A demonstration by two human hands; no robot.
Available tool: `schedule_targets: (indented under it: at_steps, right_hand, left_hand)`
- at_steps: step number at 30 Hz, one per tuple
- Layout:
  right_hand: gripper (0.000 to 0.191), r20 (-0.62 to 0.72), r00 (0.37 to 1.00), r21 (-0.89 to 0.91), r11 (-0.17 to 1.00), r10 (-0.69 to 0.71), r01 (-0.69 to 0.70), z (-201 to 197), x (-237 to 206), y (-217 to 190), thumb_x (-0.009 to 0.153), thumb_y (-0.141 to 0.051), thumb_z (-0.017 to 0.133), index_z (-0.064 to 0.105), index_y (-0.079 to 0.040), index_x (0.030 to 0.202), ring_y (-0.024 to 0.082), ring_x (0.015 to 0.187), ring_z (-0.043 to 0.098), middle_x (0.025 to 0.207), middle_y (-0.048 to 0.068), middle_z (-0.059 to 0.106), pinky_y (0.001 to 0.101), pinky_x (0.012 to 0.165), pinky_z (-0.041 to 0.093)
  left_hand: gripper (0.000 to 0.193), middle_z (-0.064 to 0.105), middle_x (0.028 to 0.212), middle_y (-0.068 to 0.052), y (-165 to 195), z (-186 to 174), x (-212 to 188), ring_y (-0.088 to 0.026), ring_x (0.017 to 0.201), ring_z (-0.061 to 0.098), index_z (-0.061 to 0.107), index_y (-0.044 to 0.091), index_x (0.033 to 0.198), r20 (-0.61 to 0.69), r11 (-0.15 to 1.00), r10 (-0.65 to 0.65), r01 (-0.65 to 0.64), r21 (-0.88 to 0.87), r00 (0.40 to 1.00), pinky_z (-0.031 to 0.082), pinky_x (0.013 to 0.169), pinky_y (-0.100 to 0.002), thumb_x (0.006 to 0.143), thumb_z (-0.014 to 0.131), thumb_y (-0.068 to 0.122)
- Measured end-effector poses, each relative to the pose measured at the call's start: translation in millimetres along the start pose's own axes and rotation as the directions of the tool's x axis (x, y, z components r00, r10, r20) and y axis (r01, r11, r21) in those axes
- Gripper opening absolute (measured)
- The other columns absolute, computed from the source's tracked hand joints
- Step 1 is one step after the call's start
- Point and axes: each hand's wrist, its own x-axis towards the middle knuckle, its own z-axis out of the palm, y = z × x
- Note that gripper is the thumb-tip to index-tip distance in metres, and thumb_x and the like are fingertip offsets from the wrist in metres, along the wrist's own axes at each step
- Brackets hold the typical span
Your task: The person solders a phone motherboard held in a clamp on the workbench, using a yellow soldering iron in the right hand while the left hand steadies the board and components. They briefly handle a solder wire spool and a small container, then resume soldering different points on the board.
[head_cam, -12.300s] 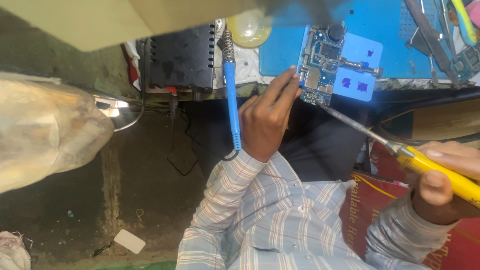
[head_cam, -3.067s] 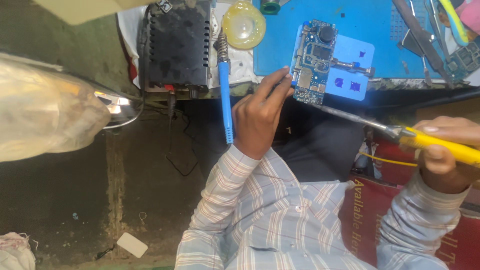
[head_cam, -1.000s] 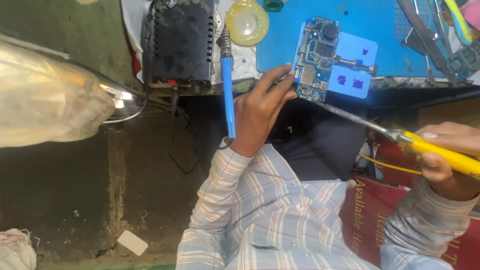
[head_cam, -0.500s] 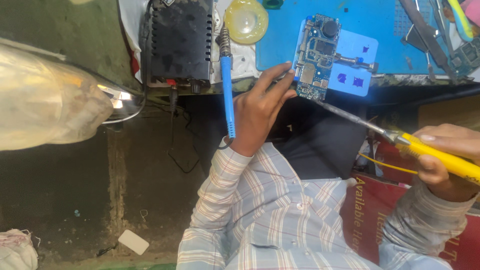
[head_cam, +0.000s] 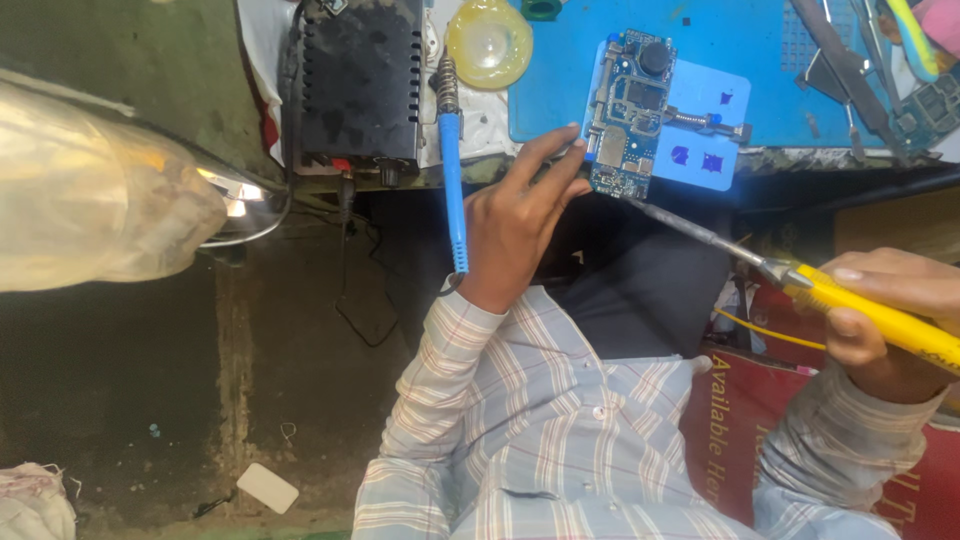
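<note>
Plastic first, far left: a crumpled clear plastic bag (head_cam: 95,200) bulges into view, and beside it sits a black ribbed box-shaped power unit (head_cam: 362,85) at the bench (head_cam: 560,170) edge. Moving right, a blue-handled soldering iron (head_cam: 453,180) hangs down off the bench, idle, with a round yellowish translucent dish (head_cam: 488,45) just above it. Now the action: the left hand (head_cam: 515,225) reaches up, fingers spread rather than curled, fingertips pressing the near edge of the small green-and-silver phone circuit board (head_cam: 628,115), which lies on a light blue stencil card on the blue work mat (head_cam: 760,60). It pins the board, no wrapped grip. From the right comes a long thin metal shaft, its tip meeting the board's lower corner. That shaft belongs to the yellow-handled tool (head_cam: 880,315), and the right hand (head_cam: 885,320) is clamped around the handle, thumb lying along the top. To do this well, I'd judge the left fingertips should bear down evenly so the board cannot skate on the card, and the right hand should keep the shaft low and steady, with light pressure at the tip. Far right, grey metal tweezers (head_cam: 850,75) and other tools lie well apart on the mat.
</note>
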Motion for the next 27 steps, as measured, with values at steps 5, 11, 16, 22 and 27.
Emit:
schedule_targets:
  at_steps: [5, 11, 16, 22, 27]
  right_hand:
    - [0.029, -0.012, 0.997, -0.015, 0.997, 0.082, -0.082, 5.2, 11.8, -3.6, 0.102, -0.019, 0.075, 0.062, 0.007, 0.099, 0.021, 0.063, 0.061, 0.08, 0.016, 0.067, 0.0267, 0.058, 0.051]
    - [0.032, -0.249, 0.967, 0.04, 0.997, -0.054, 0.066, 0.0, -14.4, 18.2, 0.113, -0.022, 0.07, 0.056, 0.006, 0.118, 0.024, 0.073, 0.068, 0.092, 0.017, 0.066, 0.0308, 0.072, 0.06]
    - [0.031, -0.307, 0.948, -0.094, 0.994, -0.079, 0.052, -7.8, -41.7, 32.6, 0.115, -0.02, 0.072, 0.057, 0.008, 0.118, 0.025, 0.08, 0.066, 0.101, 0.021, 0.066, 0.0321, 0.079, 0.061]
    - [0.036, -0.241, 0.968, -0.165, 0.986, -0.064, 0.024, -7.6, -52.4, 32.8, 0.115, -0.028, 0.075, 0.058, 0.004, 0.115, 0.023, 0.082, 0.066, 0.102, 0.018, 0.067, 0.0271, 0.077, 0.054]
    - [0.031, -0.156, 0.986, -0.229, 0.968, 0.062, -0.097, -21.4, -52.3, 32.2, 0.106, -0.027, 0.071, 0.062, 0.003, 0.11, 0.022, 0.08, 0.064, 0.095, 0.016, 0.066, 0.0259, 0.074, 0.051]
  left_hand:
    - [0.033, 0.067, 0.135, 0.0, 4.9, 0.0, -1.2, -0.022, 0.092, 0.076, 0.071, 0.01, 0.126, -0.027, 0.999, 0.004, -0.003, 0.038, 1.0, 0.058, 0.075, -0.032, 0.098, 0.076, 0.026]
    - [0.042, 0.067, 0.133, -0.007, 20.7, 8.3, 1.6, -0.025, 0.076, 0.073, 0.072, 0.003, 0.114, -0.072, 0.988, -0.021, 0.031, 0.149, 0.997, 0.057, 0.065, -0.032, 0.094, 0.081, 0.038]
    - [0.045, 0.067, 0.132, -0.008, 28.1, 15.6, 6.2, -0.025, 0.073, 0.072, 0.071, 0.002, 0.111, -0.084, 0.982, -0.039, 0.054, 0.182, 0.996, 0.056, 0.064, -0.033, 0.09, 0.084, 0.04]
    - [0.045, 0.067, 0.131, -0.007, 29.3, 18.4, 6.9, -0.024, 0.076, 0.073, 0.071, 0.003, 0.112, -0.083, 0.976, -0.017, 0.035, 0.215, 0.996, 0.057, 0.066, -0.032, 0.091, 0.084, 0.041]
    - [0.045, 0.068, 0.131, -0.007, 28.4, 19.4, 8.1, -0.023, 0.074, 0.073, 0.072, 0.003, 0.111, -0.072, 0.977, -0.03, 0.045, 0.21, 0.997, 0.056, 0.064, -0.031, 0.09, 0.085, 0.041]
